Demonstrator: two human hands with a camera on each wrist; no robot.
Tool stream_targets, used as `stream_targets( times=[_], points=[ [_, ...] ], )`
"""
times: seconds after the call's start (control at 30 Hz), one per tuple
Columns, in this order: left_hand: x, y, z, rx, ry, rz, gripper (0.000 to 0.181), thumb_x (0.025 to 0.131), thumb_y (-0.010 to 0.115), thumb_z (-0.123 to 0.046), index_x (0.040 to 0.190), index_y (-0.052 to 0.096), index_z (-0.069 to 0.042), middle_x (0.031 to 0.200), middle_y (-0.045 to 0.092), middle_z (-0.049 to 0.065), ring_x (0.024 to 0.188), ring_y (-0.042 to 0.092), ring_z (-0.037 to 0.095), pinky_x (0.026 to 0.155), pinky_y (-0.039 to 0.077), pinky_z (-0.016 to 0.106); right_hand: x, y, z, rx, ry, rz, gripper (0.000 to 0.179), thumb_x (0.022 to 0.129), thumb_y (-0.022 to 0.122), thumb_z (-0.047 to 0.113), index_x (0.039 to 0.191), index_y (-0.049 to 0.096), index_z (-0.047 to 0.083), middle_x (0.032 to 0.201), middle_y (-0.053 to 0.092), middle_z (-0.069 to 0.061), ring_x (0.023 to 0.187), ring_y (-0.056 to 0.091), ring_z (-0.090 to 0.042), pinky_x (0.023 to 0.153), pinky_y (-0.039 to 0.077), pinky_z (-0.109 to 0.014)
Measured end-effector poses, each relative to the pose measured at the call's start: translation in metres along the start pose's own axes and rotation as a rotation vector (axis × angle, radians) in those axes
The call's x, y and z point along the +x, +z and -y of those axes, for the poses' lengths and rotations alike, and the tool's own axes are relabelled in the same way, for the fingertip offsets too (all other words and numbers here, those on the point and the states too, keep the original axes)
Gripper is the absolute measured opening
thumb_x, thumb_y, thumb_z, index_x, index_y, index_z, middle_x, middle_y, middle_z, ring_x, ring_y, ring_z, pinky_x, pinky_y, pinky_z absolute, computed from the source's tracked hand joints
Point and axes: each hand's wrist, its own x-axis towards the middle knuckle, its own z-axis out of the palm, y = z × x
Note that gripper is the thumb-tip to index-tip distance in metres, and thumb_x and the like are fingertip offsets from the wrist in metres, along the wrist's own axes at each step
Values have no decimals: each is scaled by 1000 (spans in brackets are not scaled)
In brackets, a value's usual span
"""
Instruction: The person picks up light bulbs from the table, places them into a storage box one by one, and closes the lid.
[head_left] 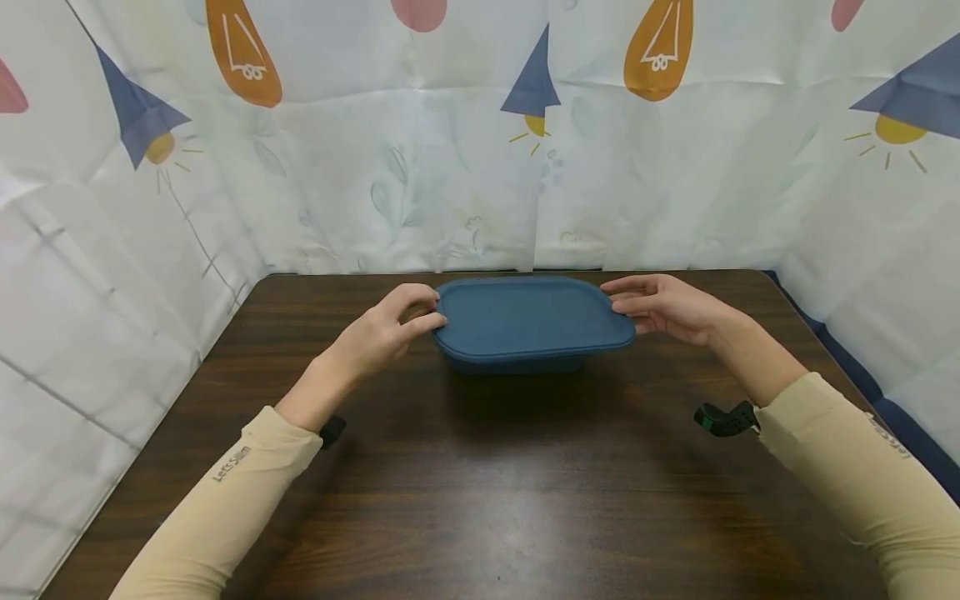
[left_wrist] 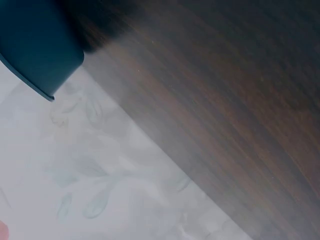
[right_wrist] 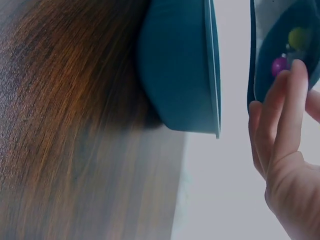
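A blue lid (head_left: 532, 315) is held by its two ends over a blue rectangular container (head_left: 517, 365) on the table. At its left end my left hand (head_left: 381, 332) pinches the edge between thumb and fingers. My right hand (head_left: 671, 308) holds the right end, its fingers long and only slightly bent. In the right wrist view a gap separates the raised lid (right_wrist: 251, 75) from the container (right_wrist: 177, 65). Purple and yellow-green round spots show on the lid's glossy underside, beside the right fingertips (right_wrist: 298, 75). The left wrist view catches a container corner (left_wrist: 42, 47), not the hand.
The dark wood-grain table (head_left: 502, 483) ends just behind the container. A white patterned curtain (head_left: 450, 183) hangs behind it and along both sides. A black wrist device (head_left: 726, 418) sticks out below the right sleeve (head_left: 840, 467).
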Motion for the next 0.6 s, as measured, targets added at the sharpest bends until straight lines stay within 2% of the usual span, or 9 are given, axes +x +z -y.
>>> stream_targets(
  times=[0.17, 0.27, 0.37, 0.43, 0.6],
  points=[
    [-2, -1, 4, 62, -11, -7, 33, 102, 37, 13, 117, 62, -1, 120, 53, 26, 115, 56, 38, 79, 58, 42, 0, 0, -1, 14, -17, 45, 67, 103, 58, -1, 159, 22, -6, 156, 37, -25, 112, 69, -23, 94, 57, -46],
    [-4, -1, 4, 85, -32, 4, 33, 100, 37, 14, 119, 60, -1, 122, 52, 25, 116, 56, 38, 76, 58, 42, 1, 1, -2, 22, -18, 55, 68, 102, 57, -4, 160, 21, -5, 161, 26, -29, 112, 68, -23, 95, 57, -47],
    [-4, -1, 3, 93, -67, 12, 37, 95, 40, 19, 121, 58, -1, 124, 51, 25, 115, 55, 37, 70, 55, 40, 2, 1, -3, 24, -18, 58, 69, 102, 57, -6, 160, 20, -5, 162, 24, -28, 112, 69, -23, 96, 56, -48],
    [-4, 1, 3, 101, -95, 6, 39, 92, 41, 21, 121, 58, 0, 124, 51, 24, 115, 54, 38, 73, 54, 41, 3, 1, -3, 21, -19, 59, 69, 102, 56, -6, 160, 19, -4, 162, 24, -27, 112, 68, -23, 96, 56, -47],
    [-1, 6, 5, 111, -182, -52, 28, 96, 46, 22, 112, 59, 2, 117, 53, 24, 113, 56, 39, 88, 56, 43, 4, 3, -3, 20, -22, 48, 70, 102, 57, -6, 160, 19, -4, 162, 24, -26, 112, 68, -22, 96, 56, -46]
  ],
)
